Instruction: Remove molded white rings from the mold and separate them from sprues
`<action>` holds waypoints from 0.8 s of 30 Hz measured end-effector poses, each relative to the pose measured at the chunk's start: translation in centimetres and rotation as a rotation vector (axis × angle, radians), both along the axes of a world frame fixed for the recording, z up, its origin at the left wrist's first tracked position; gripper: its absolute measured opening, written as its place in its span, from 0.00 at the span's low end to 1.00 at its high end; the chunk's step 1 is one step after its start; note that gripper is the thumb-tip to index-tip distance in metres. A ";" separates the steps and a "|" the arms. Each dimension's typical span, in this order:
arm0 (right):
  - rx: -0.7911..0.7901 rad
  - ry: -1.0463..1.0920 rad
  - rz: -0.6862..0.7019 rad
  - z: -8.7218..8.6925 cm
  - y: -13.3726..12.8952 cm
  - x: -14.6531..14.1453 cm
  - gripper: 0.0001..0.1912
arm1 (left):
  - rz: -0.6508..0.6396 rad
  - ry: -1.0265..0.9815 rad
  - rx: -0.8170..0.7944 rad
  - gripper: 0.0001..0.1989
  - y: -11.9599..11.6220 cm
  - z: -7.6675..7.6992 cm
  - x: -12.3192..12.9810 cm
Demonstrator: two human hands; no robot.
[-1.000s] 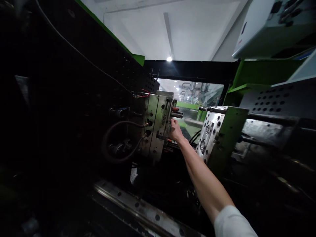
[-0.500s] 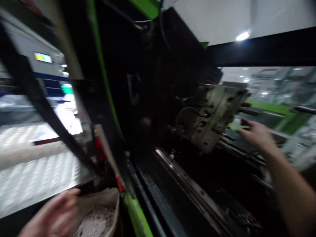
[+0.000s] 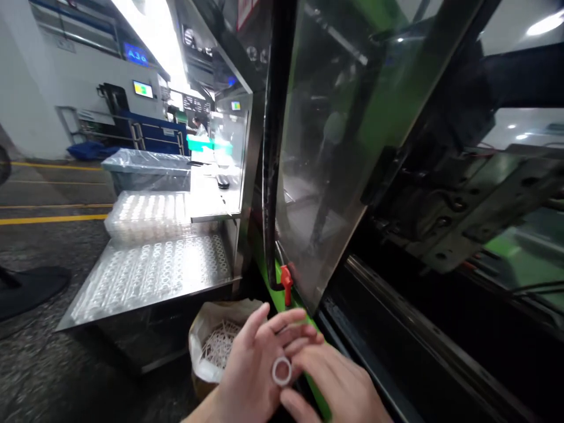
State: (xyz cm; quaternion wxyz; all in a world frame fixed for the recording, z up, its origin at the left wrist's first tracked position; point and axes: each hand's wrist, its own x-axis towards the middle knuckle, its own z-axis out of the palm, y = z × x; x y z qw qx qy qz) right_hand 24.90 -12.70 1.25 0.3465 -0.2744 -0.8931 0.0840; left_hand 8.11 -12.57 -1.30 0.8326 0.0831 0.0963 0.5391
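Head view, low centre: one small white plastic ring, round, thin-walled, open through the middle, pale and translucent at the rim. It sits between the two hands, face toward the camera, pinched at its edge. Left hand: fingers spread and slightly bent, thumb and forefinger closed on the ring. Right hand: fingers curled beneath and beside the ring, tips touching it; both hands overlap at this point.

Adjacent items:
- Bag-lined bin, just left of the hands, on the floor, open-topped, holding a tangle of thin white plastic scrap.
- Steel shelf, above and behind the bin, carrying a clear tray of white rings laid out in rows.
- Stack of clear trays at the back of the shelf, likewise filled.
- Plastic-covered crate behind the stack.
- Transparent machine guard door, black-framed, standing upright just above the hands, with a small red latch at its lower corner.
- Green machine frame edge running down beneath the door to the hands.
- Steel mould block inside the machine, right, blurred.
- Grey floor with yellow lines, far left.
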 end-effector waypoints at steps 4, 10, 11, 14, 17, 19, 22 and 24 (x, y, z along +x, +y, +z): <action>-0.044 0.031 -0.059 -0.6 -0.3 -3.7 0.08 | 0.056 0.110 0.061 0.32 -0.4 1.2 -1.6; -0.316 0.133 -0.027 1.3 -1.2 -4.9 0.09 | 0.100 0.148 0.154 0.38 -1.3 2.4 -3.2; -0.339 0.145 -0.028 1.5 -1.2 -5.0 0.09 | 0.103 0.150 0.161 0.39 -1.4 2.6 -3.3; -0.359 0.134 -0.032 2.0 -0.9 -5.0 0.09 | 0.111 0.151 0.167 0.40 -1.3 2.8 -3.2; -0.366 0.060 -0.025 2.5 -0.5 -4.5 0.07 | 0.099 0.166 0.164 0.41 -1.1 2.7 -3.0; -0.366 0.011 -0.030 2.8 -0.3 -4.0 0.05 | 0.083 0.169 0.162 0.41 -0.8 2.7 -2.7; -0.350 0.021 -0.075 3.0 -0.2 -3.2 0.06 | 0.091 0.187 0.152 0.41 -0.3 2.8 -2.0; -0.359 0.081 -0.129 3.0 -0.3 -2.7 0.08 | 0.116 0.204 0.140 0.41 -0.1 3.0 -1.1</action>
